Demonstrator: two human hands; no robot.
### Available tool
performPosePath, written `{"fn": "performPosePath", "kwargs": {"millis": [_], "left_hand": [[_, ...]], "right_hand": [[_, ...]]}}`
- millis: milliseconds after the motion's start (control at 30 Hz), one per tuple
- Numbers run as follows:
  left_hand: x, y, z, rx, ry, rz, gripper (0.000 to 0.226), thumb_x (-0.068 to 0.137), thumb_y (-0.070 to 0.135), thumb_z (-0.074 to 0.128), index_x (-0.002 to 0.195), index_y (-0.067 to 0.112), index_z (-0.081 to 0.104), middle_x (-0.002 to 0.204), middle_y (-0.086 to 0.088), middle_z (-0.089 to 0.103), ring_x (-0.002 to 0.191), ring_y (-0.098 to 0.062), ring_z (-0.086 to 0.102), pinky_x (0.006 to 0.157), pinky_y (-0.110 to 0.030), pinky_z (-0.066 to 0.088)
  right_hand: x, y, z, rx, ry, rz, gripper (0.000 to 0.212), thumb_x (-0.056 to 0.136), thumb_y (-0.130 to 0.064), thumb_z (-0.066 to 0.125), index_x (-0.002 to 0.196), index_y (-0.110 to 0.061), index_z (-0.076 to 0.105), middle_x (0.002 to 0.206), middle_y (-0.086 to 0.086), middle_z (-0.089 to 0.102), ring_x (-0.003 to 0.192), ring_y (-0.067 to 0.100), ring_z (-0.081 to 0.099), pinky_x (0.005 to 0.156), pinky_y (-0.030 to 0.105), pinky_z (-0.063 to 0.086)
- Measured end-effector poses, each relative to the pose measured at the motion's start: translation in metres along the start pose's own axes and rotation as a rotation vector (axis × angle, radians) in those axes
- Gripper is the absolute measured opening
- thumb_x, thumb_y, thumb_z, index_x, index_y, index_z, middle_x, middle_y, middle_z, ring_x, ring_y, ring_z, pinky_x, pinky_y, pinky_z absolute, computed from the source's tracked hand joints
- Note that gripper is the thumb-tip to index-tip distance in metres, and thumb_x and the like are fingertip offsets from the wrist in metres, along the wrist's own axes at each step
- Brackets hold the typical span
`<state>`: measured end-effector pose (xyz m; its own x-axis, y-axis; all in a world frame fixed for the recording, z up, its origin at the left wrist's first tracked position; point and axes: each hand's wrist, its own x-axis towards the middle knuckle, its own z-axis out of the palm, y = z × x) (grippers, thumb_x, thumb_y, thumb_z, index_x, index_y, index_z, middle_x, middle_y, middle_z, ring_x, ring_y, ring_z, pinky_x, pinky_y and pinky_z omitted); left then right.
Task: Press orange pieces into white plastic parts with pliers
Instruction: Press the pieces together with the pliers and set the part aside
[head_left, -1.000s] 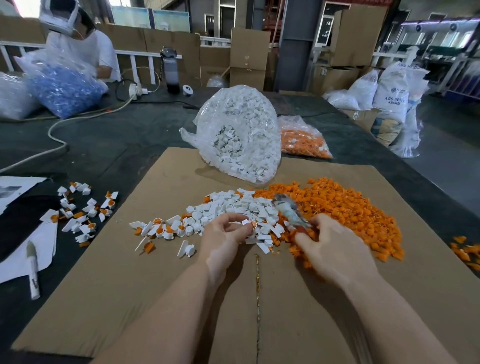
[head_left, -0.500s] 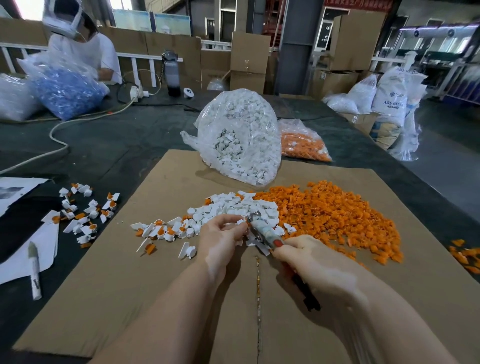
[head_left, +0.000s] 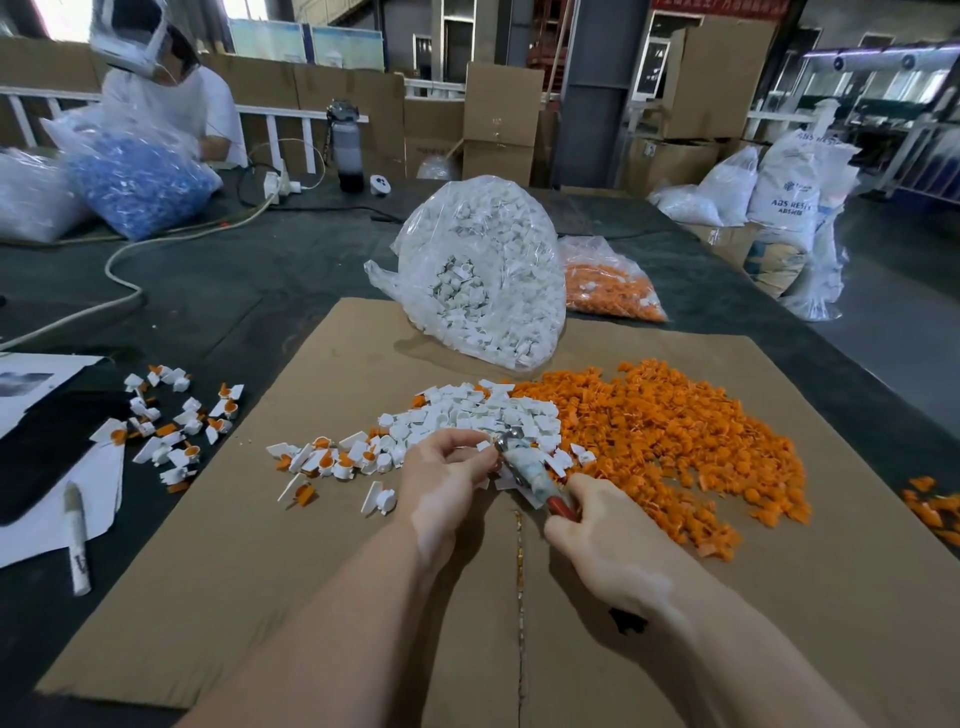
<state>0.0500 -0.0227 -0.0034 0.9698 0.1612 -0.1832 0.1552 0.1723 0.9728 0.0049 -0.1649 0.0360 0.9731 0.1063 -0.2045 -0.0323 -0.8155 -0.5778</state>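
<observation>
Dark surface (head_left: 218, 291) under warehouse light, brown cardboard sheet (head_left: 260, 597) laid across it. On the cardboard: heap of white plastic parts (head_left: 467, 410) at centre, touching a wide spread of orange pieces (head_left: 665, 436) to its right. Behind them, clear bag of white parts (head_left: 483, 270) and a smaller bag of orange ones (head_left: 608, 283).

Left hand (head_left: 441, 478) at the near edge of the white heap, fingers curled in, pinching one small white part (head_left: 484, 446) at the fingertips. Pliers (head_left: 527, 470) right beside it, metal nose touching that pinched part, red grip running back into the right hand (head_left: 597, 540). Right hand wrapped tight round the handles, just near of the orange spread.

Finished white-and-orange parts (head_left: 327, 460) scattered left of the hands; more off the cardboard (head_left: 171, 421).
</observation>
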Motion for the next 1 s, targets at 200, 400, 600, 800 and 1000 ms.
{"fn": "performPosePath", "kwargs": {"millis": [200, 400, 600, 800, 1000], "left_hand": [[0.0, 0.0, 0.001, -0.089, -0.011, -0.016, 0.015, 0.084, -0.003, 0.062, 0.087, 0.011, 0.062, 0.063, -0.003, 0.063, 0.044, -0.002, 0.054, 0.042, -0.014, 0.044], [-0.005, -0.008, -0.007, 0.17, -0.072, 0.173, 0.013, 0.085, 0.011, 0.066, 0.095, 0.019, 0.068, 0.066, 0.009, 0.064, 0.066, -0.001, 0.059, 0.059, -0.005, 0.042], [-0.008, -0.01, -0.007, 0.387, -0.106, 0.292, 0.022, 0.092, 0.011, 0.057, 0.107, 0.021, 0.07, 0.099, 0.02, 0.059, 0.089, 0.015, 0.05, 0.074, 0.01, 0.029], [-0.007, -0.014, -0.006, 0.489, -0.139, 0.293, 0.026, 0.094, 0.011, 0.053, 0.112, 0.023, 0.067, 0.113, 0.011, 0.061, 0.11, 0.0, 0.051, 0.083, 0.005, 0.032], [-0.009, -0.014, -0.003, 0.549, -0.157, 0.323, 0.025, 0.092, 0.01, 0.056, 0.109, 0.023, 0.069, 0.114, 0.003, 0.065, 0.11, -0.007, 0.056, 0.095, -0.016, 0.038]], "right_hand": [[-0.003, 0.01, 0.0, 0.121, 0.135, -0.008, 0.023, 0.081, -0.042, 0.063, 0.08, -0.023, 0.05, 0.084, -0.005, 0.05, 0.07, 0.011, 0.047, 0.057, 0.027, 0.032], [0.008, 0.035, -0.009, 0.034, 0.49, 0.08, 0.035, 0.075, -0.04, 0.07, 0.102, -0.022, 0.056, 0.088, -0.01, 0.052, 0.089, 0.016, 0.05, 0.068, 0.031, 0.038], [0.027, 0.064, -0.018, -0.392, 0.581, 0.167, 0.057, 0.079, -0.055, 0.063, 0.12, -0.015, 0.056, 0.109, 0.006, 0.056, 0.109, 0.025, 0.048, 0.092, 0.033, 0.038], [0.026, 0.06, -0.014, -0.699, 0.545, 0.185, 0.063, 0.084, -0.067, 0.042, 0.131, -0.026, 0.047, 0.132, 0.005, 0.047, 0.124, 0.024, 0.038, 0.107, 0.042, 0.024], [0.021, 0.024, 0.029, -0.234, 0.608, -0.501, 0.023, 0.075, -0.004, 0.075, 0.097, -0.009, 0.072, 0.088, 0.006, 0.067, 0.084, 0.023, 0.063, 0.076, 0.034, 0.053]]}}
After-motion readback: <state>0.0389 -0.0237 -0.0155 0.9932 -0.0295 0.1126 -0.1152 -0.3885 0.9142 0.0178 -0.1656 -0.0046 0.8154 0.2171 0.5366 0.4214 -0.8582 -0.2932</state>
